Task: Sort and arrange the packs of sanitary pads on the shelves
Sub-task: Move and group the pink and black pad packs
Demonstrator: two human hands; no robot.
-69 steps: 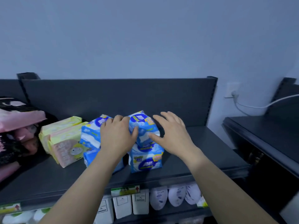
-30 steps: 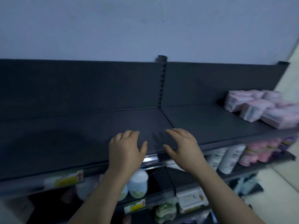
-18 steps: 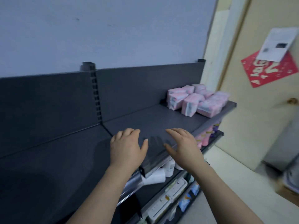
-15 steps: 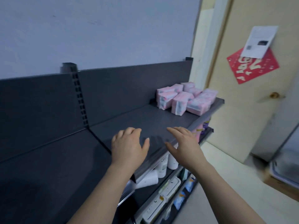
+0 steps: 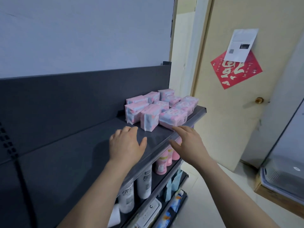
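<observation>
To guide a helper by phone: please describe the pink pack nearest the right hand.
Find the top shelf beside the beige door. Pink packs cluster at its door end. This pack lies at the front lip; it alone is right at the fingertips of the right hand.

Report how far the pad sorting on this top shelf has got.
Done: little that shows. The pink packs sit bunched at the right end of the shelf, at mixed angles, not in rows. In hand: nothing is held. The left hand and right hand are open above the shelf, pointed at the packs, and the right fingertips are close to the nearest pack. Left: straightening that whole bunch.
</observation>
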